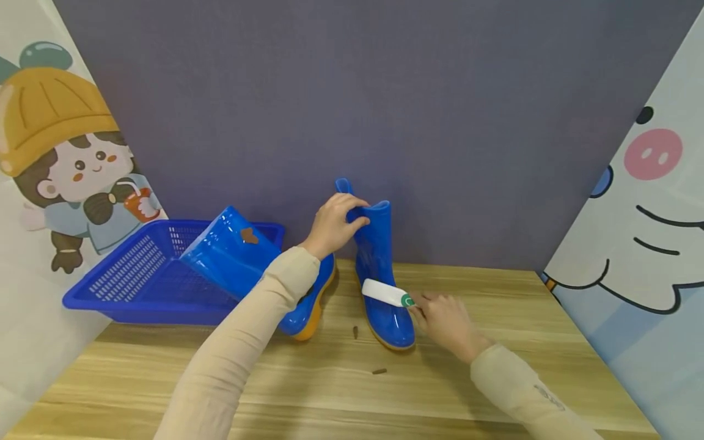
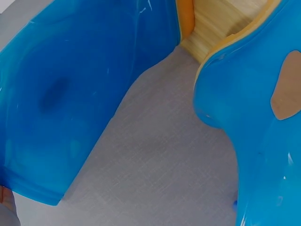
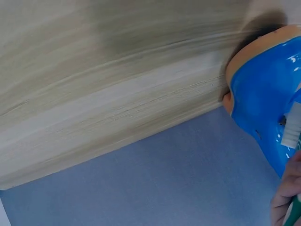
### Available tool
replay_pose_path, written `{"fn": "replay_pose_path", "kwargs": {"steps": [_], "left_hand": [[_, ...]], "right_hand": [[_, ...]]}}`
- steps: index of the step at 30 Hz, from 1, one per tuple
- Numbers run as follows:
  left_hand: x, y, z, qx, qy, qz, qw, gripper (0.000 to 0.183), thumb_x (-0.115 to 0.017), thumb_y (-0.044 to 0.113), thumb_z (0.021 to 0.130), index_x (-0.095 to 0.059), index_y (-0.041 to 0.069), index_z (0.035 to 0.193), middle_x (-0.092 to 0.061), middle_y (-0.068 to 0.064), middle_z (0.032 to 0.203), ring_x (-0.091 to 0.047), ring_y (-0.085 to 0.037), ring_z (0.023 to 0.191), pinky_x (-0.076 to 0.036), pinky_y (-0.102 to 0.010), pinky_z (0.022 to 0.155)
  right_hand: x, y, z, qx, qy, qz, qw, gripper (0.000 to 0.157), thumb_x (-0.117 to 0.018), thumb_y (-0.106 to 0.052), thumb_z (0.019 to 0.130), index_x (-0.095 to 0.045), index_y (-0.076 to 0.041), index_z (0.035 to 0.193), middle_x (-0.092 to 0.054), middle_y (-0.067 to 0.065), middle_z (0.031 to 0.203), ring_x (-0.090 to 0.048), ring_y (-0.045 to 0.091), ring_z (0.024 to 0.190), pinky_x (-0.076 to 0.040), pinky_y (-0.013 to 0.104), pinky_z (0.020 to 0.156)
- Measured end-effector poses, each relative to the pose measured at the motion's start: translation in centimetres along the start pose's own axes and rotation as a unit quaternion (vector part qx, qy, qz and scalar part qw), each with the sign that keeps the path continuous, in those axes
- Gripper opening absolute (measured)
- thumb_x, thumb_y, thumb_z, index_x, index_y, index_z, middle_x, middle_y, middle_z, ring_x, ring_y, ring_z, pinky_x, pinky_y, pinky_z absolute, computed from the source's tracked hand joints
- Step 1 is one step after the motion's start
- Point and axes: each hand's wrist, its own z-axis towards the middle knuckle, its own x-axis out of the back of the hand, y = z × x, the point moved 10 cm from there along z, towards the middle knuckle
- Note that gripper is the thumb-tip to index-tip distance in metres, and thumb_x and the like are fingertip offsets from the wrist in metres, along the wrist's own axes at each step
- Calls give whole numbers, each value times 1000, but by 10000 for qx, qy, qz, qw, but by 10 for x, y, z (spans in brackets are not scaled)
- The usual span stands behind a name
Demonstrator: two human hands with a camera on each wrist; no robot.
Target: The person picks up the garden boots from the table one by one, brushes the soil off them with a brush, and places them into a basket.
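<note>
A blue rain boot with a yellow-orange sole stands upright on the table. My left hand grips its top rim, thumb on the near side; in the left wrist view only a bit of that hand shows beside the boot shaft. My right hand holds a white-headed brush with a green handle. The brush's bristles lie against the boot's instep, close to a small dark smudge. To the left, a second blue boot with a brown patch leans tilted over the basket's edge.
A dark blue slatted plastic basket sits at the left of the wooden table. Two small brown bits lie in front of the boots. A grey panel rises behind, with cartoon-printed panels on both sides.
</note>
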Motion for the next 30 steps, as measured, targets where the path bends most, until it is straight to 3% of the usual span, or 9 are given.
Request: {"fn": "replay_pose_path", "kwargs": {"steps": [4, 9, 13, 15, 20, 25, 30], "left_hand": [[-1, -1, -1, 29, 1, 6, 10000, 26, -66, 23, 85, -65, 12, 108, -64, -2, 108, -53, -19, 107, -45, -34, 90], [-1, 0, -2, -14, 40, -48, 10000, 26, -67, 23, 85, -65, 11, 107, -64, -3, 107, -54, -19, 107, -46, -35, 90], [0, 2, -1, -40, 86, -46, 9999, 25, -67, 22, 85, -65, 11, 107, -64, -3, 107, -54, -19, 107, -46, -35, 90], [0, 2, -1, -35, 88, -43, 9999, 25, -67, 22, 85, -65, 11, 107, -64, -3, 108, -53, -19, 107, -46, -35, 91], [0, 1, -1, -35, 69, -53, 10000, 26, -67, 23, 85, -65, 11, 108, -64, -3, 108, -53, -19, 108, -45, -35, 91], [1, 0, -3, -33, 68, -4, 10000, 26, -67, 23, 85, -65, 12, 108, -64, -3, 107, -53, -19, 107, -46, -35, 90], [3, -2, -5, -30, 64, 35, 10000, 26, -67, 23, 84, -65, 12, 107, -65, -2, 105, -54, -19, 105, -46, -34, 88]], "right_hand": [[-1, -2, -2, -23, -196, -150, 9997, 26, -73, -21, 78, -71, -6, 98, -62, 2, 72, -51, 11, 48, -38, 23, 39], [11, -8, 1, 347, 317, -332, 9983, 28, -72, -19, 77, -70, -4, 101, -63, 3, 71, -47, 9, 42, -32, 20, 35], [15, -13, 7, 452, 614, -588, 9954, 32, -72, -16, 77, -67, -3, 105, -64, 6, 75, -51, 13, 44, -37, 24, 34], [13, -17, 10, 385, 558, -785, 9946, 32, -72, -16, 77, -66, -2, 106, -64, 8, 77, -54, 16, 48, -40, 27, 35], [1, -29, 14, 43, -85, -1111, 9938, 27, -67, -15, 81, -65, 1, 103, -64, 9, 78, -55, 17, 47, -41, 28, 34], [-4, -34, 18, -320, -378, -1033, 9934, 18, -67, -15, 79, -66, 0, 90, -62, 7, 69, -49, 14, 44, -39, 25, 34], [-8, -38, 16, -334, -586, -957, 9931, 15, -66, -17, 80, -67, -3, 85, -59, 4, 64, -43, 11, 41, -32, 24, 32]]}}
